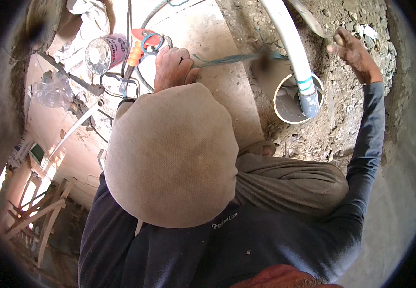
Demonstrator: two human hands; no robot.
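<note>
My left hand (173, 68) is curled closed on the pale board, beside an orange and red plastic piece (138, 52) with a blue ring (151, 43) around it. What its fingers hold is hidden. Frayed teal strands (239, 58) run from near its knuckles toward the white pipe (287, 36). That pipe has blue bands and a grey end, which stands inside the mouth of a wider pale pipe (281, 113). Over the soil at the right, my right hand (354, 54) is closed on the end of a curved pale strip (311, 19).
A tin (104, 53) with a pink label lies at upper left, near white cloth (90, 24), clear plastic (54, 91) and cables. Gravel (361, 29) covers the soil. A large round beige shape (172, 158) blocks the middle. Wooden framing (47, 216) stands lower left.
</note>
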